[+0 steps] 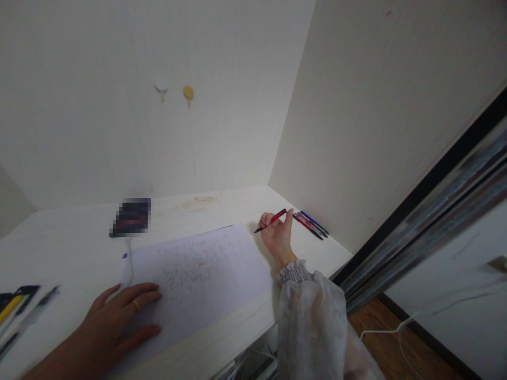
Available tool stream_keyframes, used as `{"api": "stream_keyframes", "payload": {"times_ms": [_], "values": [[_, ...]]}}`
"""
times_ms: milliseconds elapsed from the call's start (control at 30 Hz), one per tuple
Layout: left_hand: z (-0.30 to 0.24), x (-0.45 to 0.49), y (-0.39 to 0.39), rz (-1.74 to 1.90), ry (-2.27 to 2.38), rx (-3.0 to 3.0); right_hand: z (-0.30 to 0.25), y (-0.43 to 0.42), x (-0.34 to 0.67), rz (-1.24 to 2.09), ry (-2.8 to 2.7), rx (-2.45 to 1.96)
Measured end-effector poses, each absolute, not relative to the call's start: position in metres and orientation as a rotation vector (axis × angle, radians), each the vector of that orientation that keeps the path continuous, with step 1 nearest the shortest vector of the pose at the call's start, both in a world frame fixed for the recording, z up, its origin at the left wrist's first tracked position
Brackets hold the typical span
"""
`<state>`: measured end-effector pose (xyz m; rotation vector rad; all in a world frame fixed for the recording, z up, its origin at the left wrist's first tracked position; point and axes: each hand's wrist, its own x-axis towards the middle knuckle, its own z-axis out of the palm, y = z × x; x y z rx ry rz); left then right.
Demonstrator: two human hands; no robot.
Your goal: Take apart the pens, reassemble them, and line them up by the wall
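A sheet of white paper [237, 279], covered with many small scribbled marks, lies on the white desk. Flat on its left part rests my left hand [127, 311], fingers spread, a ring on one finger. My right hand [276, 235] is turned palm up just beyond the paper's right edge. Its fingers are closed around a red pen [277, 217] with a black tip, which points left and down. Beside that hand, several red, black and blue pens [311, 226] lie side by side near the right wall.
At the back left sits a pixelated dark device [132, 217] with a white cable [131, 264] running onto the paper. More pens [27, 316] lie at the left edge. Two hooks [188, 94] hang on the back wall. A dark-edged frame [420, 184] bounds the desk on the right.
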<state>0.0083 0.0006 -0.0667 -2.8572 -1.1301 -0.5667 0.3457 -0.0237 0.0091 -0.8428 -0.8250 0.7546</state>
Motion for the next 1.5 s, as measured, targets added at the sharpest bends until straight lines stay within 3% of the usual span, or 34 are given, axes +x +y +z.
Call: {"api": "stream_keyframes", "payload": {"times_ms": [433, 1133, 1500], "values": [[-0.06, 0.01, -0.004, -0.565, -1.146, -2.858, -0.001, -0.016, 0.353, 0.787, -0.833, -0.926], [-0.069, 0.01, -0.002, -0.547, -1.165, -2.841, -0.025, -0.043, 0.486, -0.157, -1.243, -2.399], [-0.061, 0.012, -0.006, -0.546, -1.154, -2.848, -0.032, -0.048, 0.484, -0.485, -1.345, -2.675]]}}
